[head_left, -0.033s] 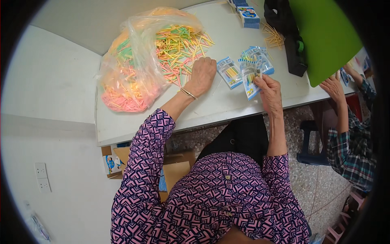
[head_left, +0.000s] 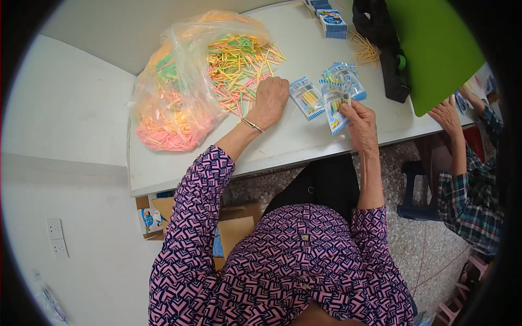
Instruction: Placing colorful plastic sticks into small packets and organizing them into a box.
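My right hand point(head_left: 362, 120) pinches a small clear packet point(head_left: 335, 111) with blue-striped ends and coloured sticks inside, between thumb and fingers. Just behind it lie more such packets point(head_left: 350, 79), overlapping on the table. Another packet point(head_left: 307, 98) lies flat between my two hands. My left hand point(head_left: 271, 100) rests on the table with its fingers curled under, beside a heap of thin pink, yellow and green sticks point(head_left: 239, 65); anything inside those fingers is hidden. The heap spills from a large clear plastic bag point(head_left: 176, 103) on the left.
At the back stand stacked small blue-and-white boxes point(head_left: 333, 23), near loose yellowish sticks point(head_left: 365, 49). A black tape dispenser point(head_left: 394, 70) and a green board point(head_left: 440, 51) border the right side. Beyond it, a co-worker's hand point(head_left: 447, 117) touches the table point(head_left: 261, 155). A cardboard box point(head_left: 237, 233) sits below.
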Tool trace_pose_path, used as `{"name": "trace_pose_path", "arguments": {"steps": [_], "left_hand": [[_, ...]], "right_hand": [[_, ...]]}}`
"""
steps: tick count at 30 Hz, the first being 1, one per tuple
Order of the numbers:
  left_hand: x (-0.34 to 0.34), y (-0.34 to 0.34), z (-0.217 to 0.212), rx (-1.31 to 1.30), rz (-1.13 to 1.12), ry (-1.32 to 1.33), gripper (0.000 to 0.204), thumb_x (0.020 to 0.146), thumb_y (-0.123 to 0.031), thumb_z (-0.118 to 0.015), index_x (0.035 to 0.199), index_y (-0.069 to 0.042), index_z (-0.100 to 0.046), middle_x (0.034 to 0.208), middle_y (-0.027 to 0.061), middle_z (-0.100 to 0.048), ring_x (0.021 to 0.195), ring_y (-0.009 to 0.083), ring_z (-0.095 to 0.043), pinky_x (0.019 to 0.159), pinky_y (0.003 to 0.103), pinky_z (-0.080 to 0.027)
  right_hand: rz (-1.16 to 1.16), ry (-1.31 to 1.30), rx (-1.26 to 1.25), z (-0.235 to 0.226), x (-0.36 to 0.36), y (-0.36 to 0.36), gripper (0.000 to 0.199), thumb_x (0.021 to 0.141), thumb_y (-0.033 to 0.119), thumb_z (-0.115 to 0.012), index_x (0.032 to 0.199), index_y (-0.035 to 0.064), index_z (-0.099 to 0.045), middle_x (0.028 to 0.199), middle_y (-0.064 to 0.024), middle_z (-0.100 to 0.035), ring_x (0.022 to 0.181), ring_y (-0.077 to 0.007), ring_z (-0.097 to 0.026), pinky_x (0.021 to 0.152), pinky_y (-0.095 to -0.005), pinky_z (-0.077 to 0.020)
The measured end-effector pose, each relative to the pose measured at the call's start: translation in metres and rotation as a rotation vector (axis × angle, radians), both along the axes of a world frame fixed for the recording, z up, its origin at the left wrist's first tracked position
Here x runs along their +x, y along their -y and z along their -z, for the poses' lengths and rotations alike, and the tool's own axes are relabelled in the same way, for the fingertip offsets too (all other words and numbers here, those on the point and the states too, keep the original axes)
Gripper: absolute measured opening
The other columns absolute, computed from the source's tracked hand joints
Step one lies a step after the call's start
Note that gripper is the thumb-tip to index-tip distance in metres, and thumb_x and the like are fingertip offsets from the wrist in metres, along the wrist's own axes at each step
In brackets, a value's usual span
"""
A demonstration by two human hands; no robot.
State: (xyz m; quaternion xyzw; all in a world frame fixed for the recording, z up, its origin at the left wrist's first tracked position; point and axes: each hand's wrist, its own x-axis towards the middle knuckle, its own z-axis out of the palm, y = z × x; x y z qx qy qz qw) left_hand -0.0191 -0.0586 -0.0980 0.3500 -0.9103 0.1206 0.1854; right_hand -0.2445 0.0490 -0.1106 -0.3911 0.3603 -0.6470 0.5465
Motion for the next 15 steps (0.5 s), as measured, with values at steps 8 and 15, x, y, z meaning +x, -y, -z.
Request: {"name": "trace_pose_path", "arguments": {"steps": [8, 15], "left_hand": [[0.016, 0.054, -0.022, -0.04, -0.064, -0.062, 0.01, 0.071, 0.0, -0.053, 0.08, 0.0, -0.056, 0.079, 0.0166, -0.055, 0.076, 0.0312, -0.056, 0.065, 0.041, -0.048], [0.028, 0.093, -0.017, -0.173, 0.299, 0.36, 0.021, 0.077, -0.009, -0.056, 0.097, -0.004, -0.054, 0.09, 0.011, -0.055, 0.081, 0.0262, -0.056, 0.072, 0.037, -0.047]], "right_hand": [[-0.026, 0.0, 0.002, 0.0, -0.005, -0.004, 0.023, 0.087, 0.009, -0.062, 0.106, -0.0049, -0.063, 0.093, -0.0048, -0.065, 0.081, -0.0074, -0.057, 0.077, -0.0209, -0.0445], [-0.015, -0.019, 0.022, 0.001, 0.001, -0.003, 0.025, 0.087, 0.011, -0.062, 0.106, -0.0051, -0.063, 0.091, -0.0042, -0.065, 0.081, -0.007, -0.057, 0.076, -0.0207, -0.0447]]}}
